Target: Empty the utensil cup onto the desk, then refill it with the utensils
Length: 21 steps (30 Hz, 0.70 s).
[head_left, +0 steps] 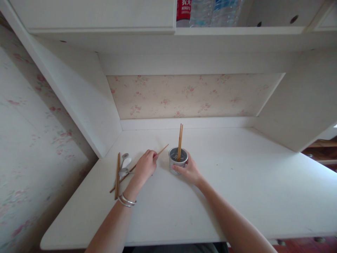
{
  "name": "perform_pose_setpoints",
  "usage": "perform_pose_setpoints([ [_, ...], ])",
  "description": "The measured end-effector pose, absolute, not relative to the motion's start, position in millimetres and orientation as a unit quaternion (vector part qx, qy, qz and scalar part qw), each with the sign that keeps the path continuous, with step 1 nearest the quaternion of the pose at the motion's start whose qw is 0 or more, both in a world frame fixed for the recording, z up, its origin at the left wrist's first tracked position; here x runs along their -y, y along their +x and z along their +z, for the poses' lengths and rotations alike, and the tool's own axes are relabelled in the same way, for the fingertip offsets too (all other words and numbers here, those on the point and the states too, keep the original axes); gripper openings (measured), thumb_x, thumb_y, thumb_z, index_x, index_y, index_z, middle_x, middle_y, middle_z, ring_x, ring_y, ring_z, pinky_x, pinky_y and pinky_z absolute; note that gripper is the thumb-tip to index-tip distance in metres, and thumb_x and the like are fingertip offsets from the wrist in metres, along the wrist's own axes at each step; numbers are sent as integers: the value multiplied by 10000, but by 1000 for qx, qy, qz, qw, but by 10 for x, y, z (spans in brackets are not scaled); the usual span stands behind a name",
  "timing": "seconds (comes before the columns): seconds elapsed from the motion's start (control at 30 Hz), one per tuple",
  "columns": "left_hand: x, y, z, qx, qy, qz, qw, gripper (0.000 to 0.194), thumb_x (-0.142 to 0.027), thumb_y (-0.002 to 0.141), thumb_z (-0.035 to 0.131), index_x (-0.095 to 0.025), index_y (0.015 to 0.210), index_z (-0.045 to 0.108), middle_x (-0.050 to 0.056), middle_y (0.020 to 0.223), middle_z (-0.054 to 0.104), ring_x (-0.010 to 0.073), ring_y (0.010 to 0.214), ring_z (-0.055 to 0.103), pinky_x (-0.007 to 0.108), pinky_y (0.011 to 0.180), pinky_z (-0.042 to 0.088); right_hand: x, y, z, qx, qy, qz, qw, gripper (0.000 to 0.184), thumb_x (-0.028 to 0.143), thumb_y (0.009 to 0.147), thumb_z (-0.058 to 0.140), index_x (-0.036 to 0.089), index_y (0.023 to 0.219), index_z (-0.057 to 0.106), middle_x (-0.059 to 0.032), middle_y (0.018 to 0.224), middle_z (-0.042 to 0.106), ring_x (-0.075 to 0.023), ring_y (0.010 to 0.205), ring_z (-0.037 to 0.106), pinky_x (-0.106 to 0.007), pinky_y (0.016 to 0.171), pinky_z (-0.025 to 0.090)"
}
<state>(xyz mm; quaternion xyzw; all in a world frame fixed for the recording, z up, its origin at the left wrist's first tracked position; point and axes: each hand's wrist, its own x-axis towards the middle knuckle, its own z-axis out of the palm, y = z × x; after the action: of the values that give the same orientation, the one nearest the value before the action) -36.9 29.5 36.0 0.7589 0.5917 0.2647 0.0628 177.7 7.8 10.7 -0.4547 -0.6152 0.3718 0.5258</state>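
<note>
My left hand [147, 163] is closed on a thin wooden chopstick [163, 149], whose tip points up and right towards the cup. Around a small perforated metal cup [172, 165] wraps my right hand [191, 171], thumb in front. Several chopsticks [180, 142] stand nearly upright inside that cup, leaning a little right. More chopsticks [117, 175] lie on the desk left of my left hand, one slanting under the others. Among them are spoons: a white one [126, 163] and metal ones [123, 172]. My left hand partly hides this pile.
The white desk [250, 189] has a raised back edge and side panels. Overhead, a shelf [244, 31] holds clear plastic bottles [201, 14] and a red-labelled package [183, 10]. Flowered wallpaper [28, 147] covers the wall on the left.
</note>
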Motion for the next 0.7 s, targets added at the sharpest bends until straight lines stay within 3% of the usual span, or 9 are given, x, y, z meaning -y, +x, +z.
perform_pose_setpoints([
  [0.3, -393, -340, 507, -531, 670, 500, 136, 232, -369, 887, 489, -175, 932, 608, 70, 916, 645, 183, 853, 602, 307, 772, 467, -97, 1789, 63, 619, -452, 365, 528, 742, 357, 608, 828, 239, 1249, 473, -82, 1160, 636, -258, 1040, 604, -445, 939, 450],
  [0.5, -479, -227, 907, -452, 523, 648, 318, 300, -457, 831, 567, -166, 902, 577, -4, 725, 575, 112, 652, 554, 241, 650, 476, -101, 1796, 55, 623, -458, 358, 523, 756, 373, 613, 822, 240, 1264, 462, -84, 1190, 623, -259, 1081, 590, -442, 960, 439],
  [0.7, -524, 85, 1475, -326, 536, 665, 406, 276, -431, 814, 606, -162, 792, 546, -15, 680, 531, 91, 641, 538, 213, 639, 475, -87, 1800, 71, 627, -453, 357, 524, 764, 379, 613, 817, 237, 1273, 458, -96, 1191, 625, -273, 1094, 584, -462, 966, 431],
])
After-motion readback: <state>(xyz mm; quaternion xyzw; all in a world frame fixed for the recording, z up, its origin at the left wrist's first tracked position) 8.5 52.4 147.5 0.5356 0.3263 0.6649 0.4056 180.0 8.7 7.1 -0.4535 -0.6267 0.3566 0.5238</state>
